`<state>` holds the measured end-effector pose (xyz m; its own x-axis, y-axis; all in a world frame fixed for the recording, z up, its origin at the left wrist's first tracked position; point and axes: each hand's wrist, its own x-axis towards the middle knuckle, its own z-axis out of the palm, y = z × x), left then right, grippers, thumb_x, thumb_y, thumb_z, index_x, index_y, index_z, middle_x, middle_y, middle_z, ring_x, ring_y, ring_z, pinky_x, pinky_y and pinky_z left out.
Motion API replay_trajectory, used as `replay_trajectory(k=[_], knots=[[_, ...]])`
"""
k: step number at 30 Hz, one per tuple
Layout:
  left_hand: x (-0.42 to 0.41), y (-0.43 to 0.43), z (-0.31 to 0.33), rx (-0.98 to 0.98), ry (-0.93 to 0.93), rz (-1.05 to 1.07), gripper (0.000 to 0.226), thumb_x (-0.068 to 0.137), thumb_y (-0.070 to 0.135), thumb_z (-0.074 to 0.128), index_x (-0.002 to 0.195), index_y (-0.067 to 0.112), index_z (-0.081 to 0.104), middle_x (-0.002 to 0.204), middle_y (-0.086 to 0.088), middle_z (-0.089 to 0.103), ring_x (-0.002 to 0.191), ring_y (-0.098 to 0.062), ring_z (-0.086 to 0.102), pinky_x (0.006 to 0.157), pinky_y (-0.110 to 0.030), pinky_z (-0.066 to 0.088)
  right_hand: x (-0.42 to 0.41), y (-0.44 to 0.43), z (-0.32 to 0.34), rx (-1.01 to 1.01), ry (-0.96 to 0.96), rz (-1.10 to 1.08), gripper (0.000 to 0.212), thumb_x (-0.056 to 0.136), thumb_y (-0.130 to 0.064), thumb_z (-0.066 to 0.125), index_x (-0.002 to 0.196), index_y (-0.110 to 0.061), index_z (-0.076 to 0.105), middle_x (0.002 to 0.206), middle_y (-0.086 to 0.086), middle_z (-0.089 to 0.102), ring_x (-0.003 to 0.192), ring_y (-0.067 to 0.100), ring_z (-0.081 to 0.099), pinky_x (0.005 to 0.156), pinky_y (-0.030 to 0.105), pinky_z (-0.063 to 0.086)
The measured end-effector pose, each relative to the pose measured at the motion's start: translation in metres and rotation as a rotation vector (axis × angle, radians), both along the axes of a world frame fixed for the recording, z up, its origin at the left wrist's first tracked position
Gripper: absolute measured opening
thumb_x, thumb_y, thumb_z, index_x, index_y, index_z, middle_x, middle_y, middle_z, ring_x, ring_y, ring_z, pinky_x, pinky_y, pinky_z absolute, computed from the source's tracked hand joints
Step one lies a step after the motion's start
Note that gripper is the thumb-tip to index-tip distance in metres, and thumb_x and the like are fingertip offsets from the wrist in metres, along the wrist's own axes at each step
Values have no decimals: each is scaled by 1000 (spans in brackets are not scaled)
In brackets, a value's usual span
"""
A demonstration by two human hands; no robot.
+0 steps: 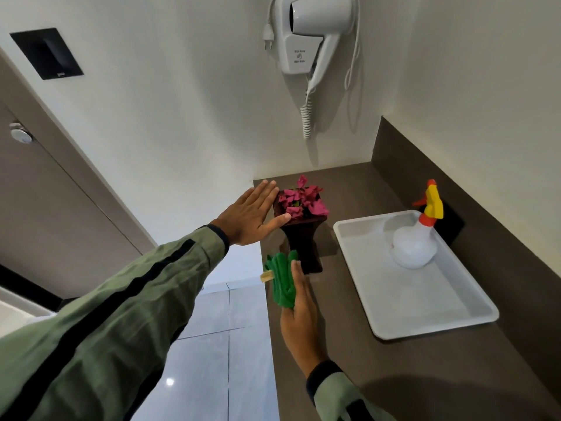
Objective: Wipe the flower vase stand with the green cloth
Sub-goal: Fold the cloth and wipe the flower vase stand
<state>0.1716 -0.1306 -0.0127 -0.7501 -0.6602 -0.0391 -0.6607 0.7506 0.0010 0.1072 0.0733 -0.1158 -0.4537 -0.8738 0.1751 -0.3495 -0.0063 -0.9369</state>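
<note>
dark brown counter in white-walled corner, left hand flat, fingers spread, at vase stand, right hand clutching green cloth, white tray, wall hairdryer

The flower vase stand is a dark, reddish-brown piece with a wide square top that narrows to a slim waist and flares again at the foot. It stands upright near the countertop's left edge, towards the back corner, filled with pink petals. The green cloth, bunched into folds, is at its foot.
</note>
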Motion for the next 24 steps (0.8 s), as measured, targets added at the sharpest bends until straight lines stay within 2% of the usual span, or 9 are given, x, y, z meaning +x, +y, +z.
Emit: replay_trajectory(k=[2,4,6,9,12,15,18,21,24], knots=[[0,0,1,-12,1,1,84,97,66,13,159,12,0,169,-5,-7,154,-15,-13,126,-38,-3,-6,7,-6,-22,122,-173,78,87,10,57,148,-21,19,158,5,24,143,16,21,111,18,27],[0,0,1,-31,-3,-4,84,96,66,12,159,11,1,169,-5,-6,155,-16,-12,127,-39,-2,-17,0,-13,-1,227,-346,82,84,8,62,150,-14,20,159,12,22,145,21,18,115,28,21],[0,0,2,-39,-3,-7,84,97,66,12,159,11,2,169,-5,-5,155,-15,-11,127,-39,-1,-30,-16,-18,77,251,-411,83,85,3,62,152,-12,15,161,14,17,148,27,15,119,42,22],[0,1,2,-49,-21,-7,84,96,67,10,159,12,3,169,-4,-4,155,-15,-11,127,-42,0,-26,-45,-22,115,134,-369,87,87,2,60,150,-21,4,162,11,11,148,28,14,117,46,27],[-1,2,5,-65,-47,-10,87,94,69,8,159,12,4,169,-4,-3,155,-15,-10,127,-44,2,-7,-61,-27,70,42,-315,85,87,10,58,149,-18,7,161,11,9,148,32,13,117,50,28],[-1,3,8,-67,-45,-2,87,93,70,8,159,12,5,169,-3,-2,155,-15,-9,126,-44,3,4,-62,-36,112,60,-289,79,86,9,59,150,-10,16,161,14,13,147,36,15,116,52,30],[-1,3,8,-59,-46,-3,86,94,69,9,159,12,4,169,-4,-2,155,-15,-9,126,-44,2,16,-57,-44,180,164,-201,79,86,1,65,150,-11,20,160,14,20,146,37,22,111,51,38],[-1,3,8,-61,-60,-2,86,95,69,9,159,12,3,169,-4,-3,155,-15,-10,126,-44,2,19,-56,-50,212,228,-145,81,86,-4,67,150,-13,20,160,10,21,148,32,18,113,46,34],[-1,2,9,-51,-64,-1,87,93,70,7,159,12,3,169,-4,-4,155,-15,-10,126,-44,1,13,-54,-54,248,254,-60,78,90,-3,61,152,-19,17,163,3,14,150,26,10,115,43,31]])
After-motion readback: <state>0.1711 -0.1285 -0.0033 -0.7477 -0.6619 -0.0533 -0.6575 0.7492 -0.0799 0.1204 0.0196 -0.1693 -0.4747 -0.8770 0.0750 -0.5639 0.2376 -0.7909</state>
